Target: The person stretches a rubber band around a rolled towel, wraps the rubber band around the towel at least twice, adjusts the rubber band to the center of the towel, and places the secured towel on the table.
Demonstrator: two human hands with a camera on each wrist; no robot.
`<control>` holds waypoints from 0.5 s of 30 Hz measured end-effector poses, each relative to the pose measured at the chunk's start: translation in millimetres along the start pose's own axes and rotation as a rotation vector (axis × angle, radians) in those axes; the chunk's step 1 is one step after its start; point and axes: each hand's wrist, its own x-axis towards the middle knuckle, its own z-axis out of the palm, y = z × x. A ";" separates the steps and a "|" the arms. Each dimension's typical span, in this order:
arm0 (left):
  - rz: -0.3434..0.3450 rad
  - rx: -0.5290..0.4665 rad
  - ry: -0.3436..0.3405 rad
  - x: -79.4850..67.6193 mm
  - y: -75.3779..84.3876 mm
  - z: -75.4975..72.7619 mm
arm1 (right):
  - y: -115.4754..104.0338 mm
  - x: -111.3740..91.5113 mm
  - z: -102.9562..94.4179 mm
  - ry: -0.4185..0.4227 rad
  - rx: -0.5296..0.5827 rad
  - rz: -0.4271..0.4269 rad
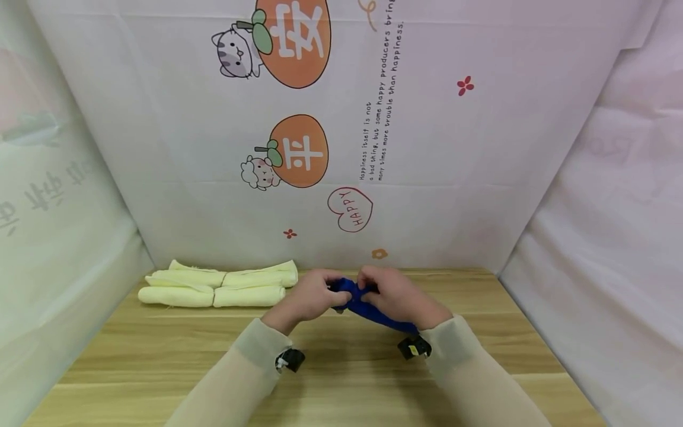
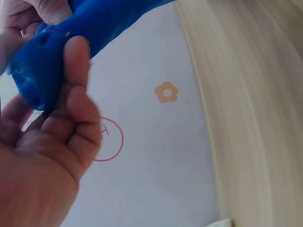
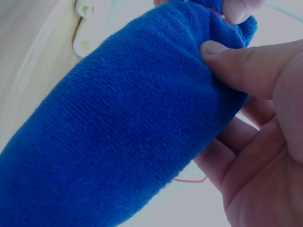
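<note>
A rolled blue towel (image 1: 385,317) is held up between both hands above the wooden table. My left hand (image 1: 312,296) grips one end of the roll, its fingers curled round it in the left wrist view. Close beside it, my right hand (image 1: 397,295) pinches the towel with thumb and fingers. A thin red band (image 3: 220,15) crosses the roll near the left hand's end, and the cloth is gathered there. The long free part of the roll slopes down under the right wrist.
Two rolled pale yellow towels (image 1: 248,295), each with a thin tie round its middle, lie at the back left of the wooden table (image 1: 341,379). A white printed sheet (image 1: 427,148) stands behind the table, with white sheets along both sides.
</note>
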 end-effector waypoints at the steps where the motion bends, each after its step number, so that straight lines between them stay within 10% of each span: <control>1: -0.003 -0.047 0.014 -0.7 -1.3 0.1 | -0.5 0.2 -1.0 0.004 0.000 0.007; 5: -0.006 -0.120 0.057 -3.7 -4.0 0.2 | -1.6 0.8 -2.9 0.012 -0.008 0.019; 15: 0.189 0.237 0.129 -15.4 -0.5 2.6 | -5.7 -1.3 2.6 0.041 -0.016 0.029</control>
